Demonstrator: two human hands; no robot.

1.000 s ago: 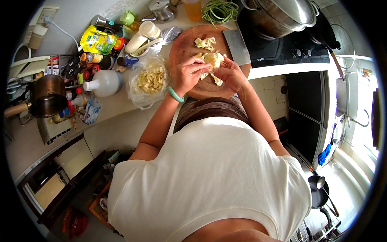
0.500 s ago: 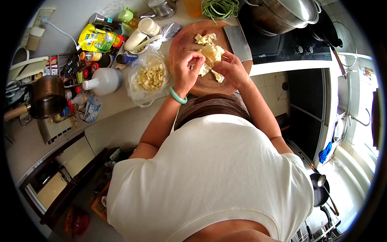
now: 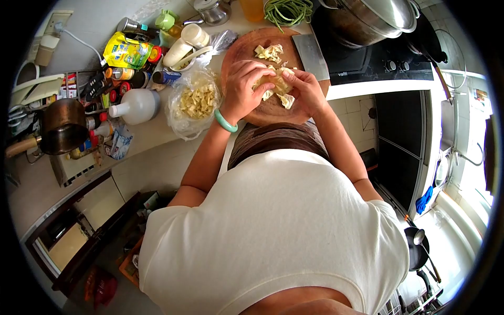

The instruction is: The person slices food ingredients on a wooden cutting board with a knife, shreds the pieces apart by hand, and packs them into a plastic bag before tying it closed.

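Observation:
My left hand (image 3: 245, 88), with a green bangle on its wrist, is closed on the near side of a pale yellow crinkled sheet (image 3: 275, 84); I cannot tell what food it is. Thumb and fingers of my right hand (image 3: 308, 93) pinch the same sheet from the other side. Both hands are over a round wooden cutting board (image 3: 249, 47). A loose crinkled piece (image 3: 269, 53) lies on the board beyond them, and another scrap (image 3: 286, 101) shows below the fingers. A cleaver (image 3: 311, 55) lies flat along the board's right edge.
Left of the board sits a plastic bag (image 3: 194, 102) of small pale yellow pieces. Further left stand a white jug (image 3: 137, 106), a yellow pouch (image 3: 126, 51) and several bottles. Green beans (image 3: 287, 11) lie behind the board. A large pot (image 3: 370, 21) stands on the black stove (image 3: 362, 65).
My left hand has moved right and closed on the crinkled sheet, beside my right hand. The bag, cleaver and other pieces lie as before.

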